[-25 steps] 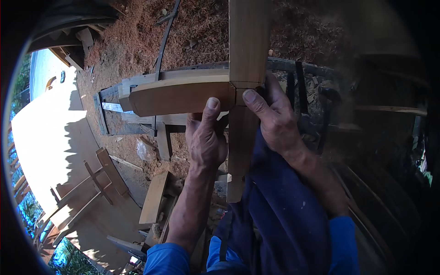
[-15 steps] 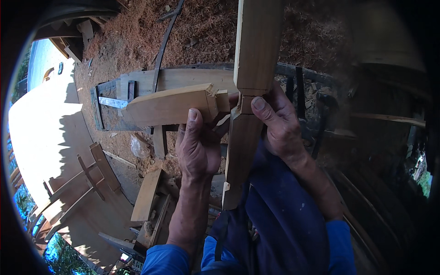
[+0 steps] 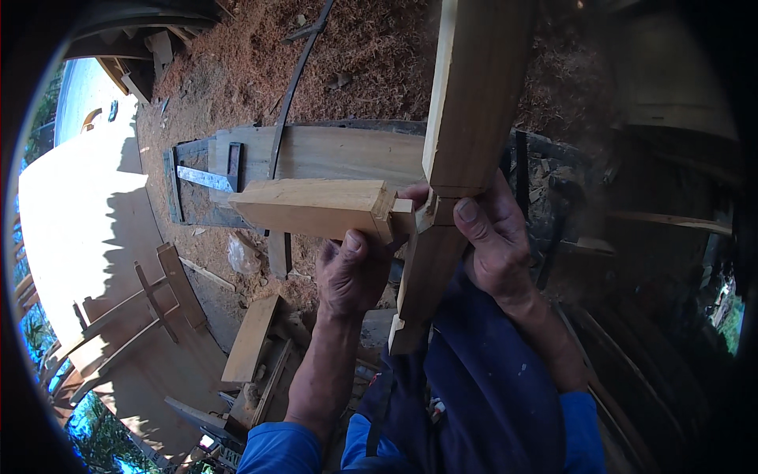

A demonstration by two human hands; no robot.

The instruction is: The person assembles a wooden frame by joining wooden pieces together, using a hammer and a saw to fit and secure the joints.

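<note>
My left hand [image 3: 351, 272] is wrapped round a short wooden rail [image 3: 312, 204], thumb on its near side and fingers underneath. A stepped tenon [image 3: 403, 215] sticks out of the rail's right end, close to a notch in a long wooden post [image 3: 478, 103]. Whether the tenon touches the notch I cannot tell. My right hand [image 3: 497, 241] grips the post around its notched middle, thumb at the notch's right side. The post runs from the far edge of the view down toward my lap, and another small notch is cut near its near end.
Behind the rail lies a low bench with a pale board [image 3: 339, 152] and a try square [image 3: 209, 175]. A dark strip [image 3: 296, 87] crosses the board. Wood shavings [image 3: 379, 55] cover the ground. Offcuts [image 3: 253, 340] are piled at the lower left, near a clear plastic bag [image 3: 243, 254].
The rail and post have shifted slightly right and nearer in the picture, both hands with them. The post's far end leans more to the right, and the tenon sits by the notch.
</note>
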